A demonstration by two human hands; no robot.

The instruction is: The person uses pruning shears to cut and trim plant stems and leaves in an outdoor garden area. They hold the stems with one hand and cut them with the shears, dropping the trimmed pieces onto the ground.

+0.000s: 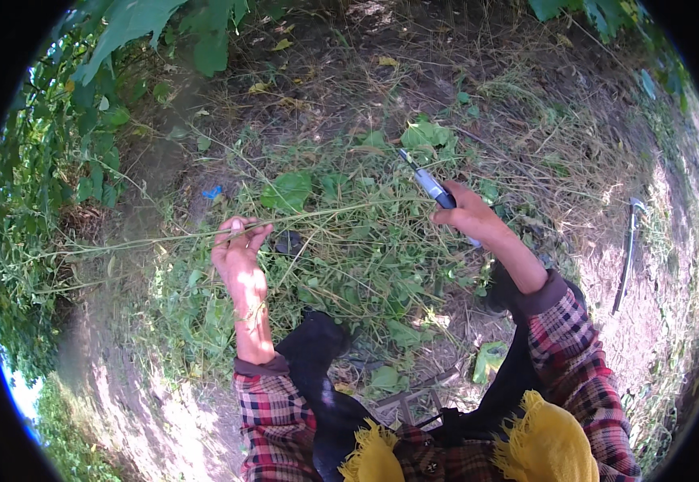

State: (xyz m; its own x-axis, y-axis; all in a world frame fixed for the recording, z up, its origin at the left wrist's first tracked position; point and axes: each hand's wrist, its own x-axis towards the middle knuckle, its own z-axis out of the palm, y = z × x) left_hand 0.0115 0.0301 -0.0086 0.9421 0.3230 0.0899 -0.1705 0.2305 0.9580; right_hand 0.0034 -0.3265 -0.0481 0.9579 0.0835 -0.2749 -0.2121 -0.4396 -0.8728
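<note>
My left hand (241,251) is closed in a pinch around a long, thin green plant stem (325,214). The stem runs sideways from the leafy growth at the left toward my right hand (473,215). That hand is wrapped around a slim hand tool (429,181) with a grey-blue body, a black section by the fingers and a narrow dark tip pointing up and left. Its exact kind I cannot make out. Whether the stem's right end touches the tool is unclear. Beneath both hands lies a pile of cut green stems and leaves (365,273).
A long, thin tool with a curved shaft (626,257) lies on bare soil at the right. Leafy plants (52,177) crowd the left side and large leaves (136,28) hang over the top left. A small blue scrap (212,193) lies left of the pile. Yellow fringed cloth (554,442) hangs near my lap.
</note>
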